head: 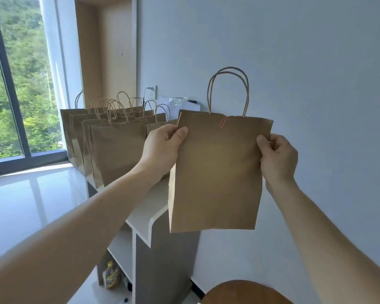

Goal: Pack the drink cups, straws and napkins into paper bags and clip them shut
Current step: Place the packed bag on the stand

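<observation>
Head view: left hand (162, 148) and right hand (276, 156) pinch the kraft paper bag (217, 172), a pink paperclip (223, 122) above the fingers; next, probably, set it beside the finished bags (114, 145).

1. brown paper bag (217, 172): flat, upright, up in mid-air, twin twisted handles at its 12 o'clock
2. pink paper clip (223, 122): on the bag's top edge near 12 o'clock, mouth pinned closed
3. other brown bags (116, 150): standing clustered at its 9 o'clock
</observation>
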`<state>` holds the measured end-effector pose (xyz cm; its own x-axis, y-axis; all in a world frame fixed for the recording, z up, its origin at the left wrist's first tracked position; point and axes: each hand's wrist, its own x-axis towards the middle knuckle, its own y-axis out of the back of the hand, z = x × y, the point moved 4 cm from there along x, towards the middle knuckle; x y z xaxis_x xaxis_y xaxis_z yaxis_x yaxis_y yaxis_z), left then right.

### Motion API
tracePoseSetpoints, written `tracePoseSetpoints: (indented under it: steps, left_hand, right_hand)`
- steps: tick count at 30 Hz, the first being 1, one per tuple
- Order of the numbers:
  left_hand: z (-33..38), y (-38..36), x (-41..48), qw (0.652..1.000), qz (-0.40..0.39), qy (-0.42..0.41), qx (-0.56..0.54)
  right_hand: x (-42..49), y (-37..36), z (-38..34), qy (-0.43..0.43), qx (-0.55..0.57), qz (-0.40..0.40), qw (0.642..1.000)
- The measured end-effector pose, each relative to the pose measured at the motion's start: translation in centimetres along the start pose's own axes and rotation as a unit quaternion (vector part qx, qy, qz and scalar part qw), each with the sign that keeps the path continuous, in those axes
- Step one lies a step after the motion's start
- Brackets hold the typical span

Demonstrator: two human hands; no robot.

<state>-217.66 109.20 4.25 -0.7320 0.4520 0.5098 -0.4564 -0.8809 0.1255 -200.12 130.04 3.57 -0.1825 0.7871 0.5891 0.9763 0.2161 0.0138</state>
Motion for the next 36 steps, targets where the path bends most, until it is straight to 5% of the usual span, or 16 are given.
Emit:
tracePoseSetpoints:
  steps: [4,8,14,24,36]
  left_hand:
    - [0.3,2.0,4.2,0.999,0.041,-0.009,0.020]
    - [-1.0,4.0,6.9,0.995,0.062,0.014,-0.072]
    - [-4.2,7.3,10.4,0.991,0.102,-0.006,0.083]
    - [-14.7,8.8,15.6,0.983,0.029,0.038,0.176]
    - [-22.0,4.0,17.0,0.956,-0.078,0.052,0.277]
  right_hand:
    - [3.4,-4.7,-1.2,0.012,0.036,-0.028,0.999]
    - [5.7,-9.6,-1.3,0.020,0.053,-0.060,0.997]
    - [7.6,-17.3,0.8,-0.027,0.088,-0.135,0.987]
    - [9.7,-29.2,9.3,-0.143,0.031,-0.219,0.965]
    - [11.9,-33.5,18.8,-0.201,-0.002,-0.265,0.943]
